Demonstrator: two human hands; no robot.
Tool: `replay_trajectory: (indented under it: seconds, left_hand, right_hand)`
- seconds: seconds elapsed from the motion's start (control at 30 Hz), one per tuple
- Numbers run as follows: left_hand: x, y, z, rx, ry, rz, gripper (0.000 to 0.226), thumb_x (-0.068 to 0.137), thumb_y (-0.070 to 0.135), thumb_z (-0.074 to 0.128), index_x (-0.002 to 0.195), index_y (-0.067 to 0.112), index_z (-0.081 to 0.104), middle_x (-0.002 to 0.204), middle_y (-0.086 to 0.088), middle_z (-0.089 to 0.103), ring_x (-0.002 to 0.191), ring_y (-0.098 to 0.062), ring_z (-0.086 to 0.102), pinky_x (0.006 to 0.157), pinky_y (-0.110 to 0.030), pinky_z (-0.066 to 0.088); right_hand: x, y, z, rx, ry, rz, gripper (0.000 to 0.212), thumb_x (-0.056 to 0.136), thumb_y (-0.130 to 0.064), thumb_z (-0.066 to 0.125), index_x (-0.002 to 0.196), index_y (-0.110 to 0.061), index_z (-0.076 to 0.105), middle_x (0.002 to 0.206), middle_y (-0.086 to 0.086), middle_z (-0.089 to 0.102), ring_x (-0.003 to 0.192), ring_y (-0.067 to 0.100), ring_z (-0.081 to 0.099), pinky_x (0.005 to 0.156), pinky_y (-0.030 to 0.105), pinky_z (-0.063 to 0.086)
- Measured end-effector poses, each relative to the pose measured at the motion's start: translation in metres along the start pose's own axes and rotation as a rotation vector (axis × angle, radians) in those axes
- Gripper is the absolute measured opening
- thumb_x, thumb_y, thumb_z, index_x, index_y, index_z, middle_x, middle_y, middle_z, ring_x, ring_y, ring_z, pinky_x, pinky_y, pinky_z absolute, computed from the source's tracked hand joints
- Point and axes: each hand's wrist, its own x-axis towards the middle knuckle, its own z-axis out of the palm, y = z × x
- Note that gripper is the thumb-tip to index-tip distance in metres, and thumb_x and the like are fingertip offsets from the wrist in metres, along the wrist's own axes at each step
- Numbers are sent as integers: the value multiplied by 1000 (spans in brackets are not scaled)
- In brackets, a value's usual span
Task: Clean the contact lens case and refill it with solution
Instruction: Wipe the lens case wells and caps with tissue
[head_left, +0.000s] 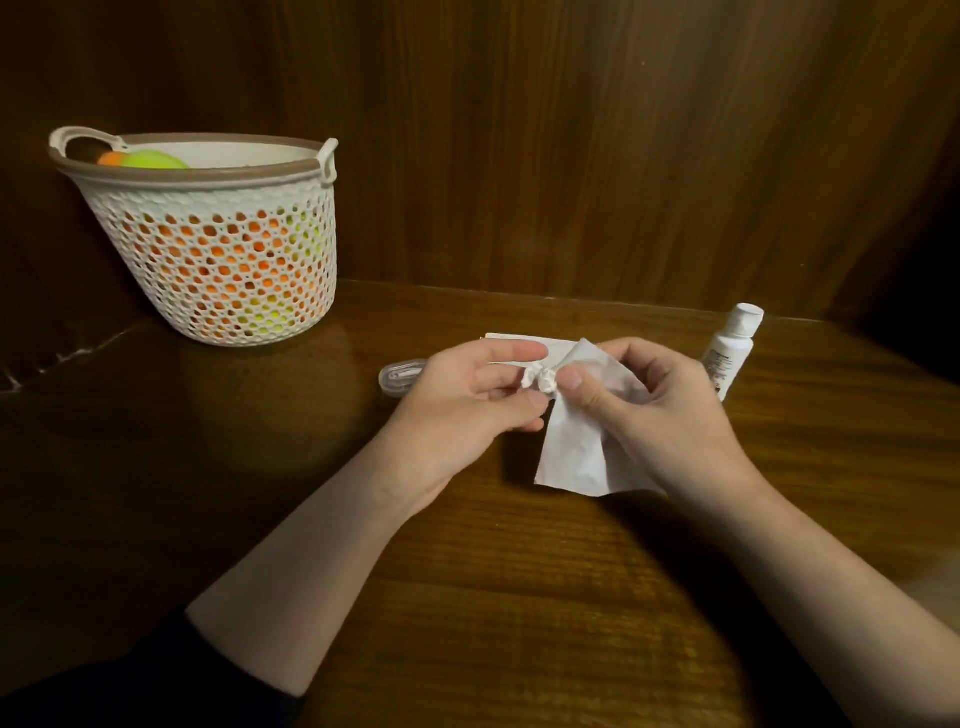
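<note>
Lens case (540, 382): small, white, held above the bench (519, 597) between both hands; mostly wrapped, so its long axis cannot be told.
Look: only two crumpled-looking white lumps show, side by side.
Left hand (467, 400): fingers curled, thumb and fingers pinching the case from the left; index finger held straight.
Right hand (660, 410): thumb and fingers pinching a white tissue (576, 452) against the case; tissue hangs down toward the bench.
Solution bottle (730, 351): white, capped, upright, just right of the right hand.
Clear lid (400, 373): on the bench, left of the case.
White paper (524, 345): flat, behind the case.
Basket (218, 239): white mesh, far left of the case, orange and green balls inside.
</note>
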Motion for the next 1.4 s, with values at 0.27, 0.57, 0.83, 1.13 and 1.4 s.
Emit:
replay_trajectory:
  seconds: [0.27,0.57,0.83,1.13,1.4]
  left_hand:
    - [-1,-2,-1,28,-61,24,58,94,-1,77,143,27,61,112,2,83,98,-18,82,98,-34,62]
    - [1,-2,-3,5,-66,1,66,91,3,80,147,30,57,120,0,81,117,-14,76,108,-43,57]
    - [1,-2,-6,-28,-115,9,77,87,-2,81,152,28,53,116,-5,82,101,-21,81,89,-31,65]
    - [2,-3,-3,-69,-147,-3,78,86,1,83,152,29,53,123,-10,79,107,-23,80,93,-37,65]
    - [4,-1,-7,-223,-98,-27,68,90,0,77,150,23,54,114,-7,83,102,-21,81,84,-29,64]
  right_hand:
    - [-2,-3,2,-81,-49,66,38,86,-57,79,83,-20,82,73,2,79,58,9,68,48,17,49]
    - [-3,-8,-4,26,-49,155,38,94,-51,74,85,-16,84,83,4,84,70,17,79,52,19,54]
    - [-7,-12,0,6,-112,133,41,80,-55,85,87,-15,81,88,13,81,81,37,77,62,36,55]
    - [-6,-12,1,55,-49,143,40,102,-45,69,93,-7,80,88,9,83,80,29,80,60,30,58]
    - [-4,-14,-7,269,-222,182,21,98,-34,74,100,-16,85,105,9,84,90,20,81,66,24,61]
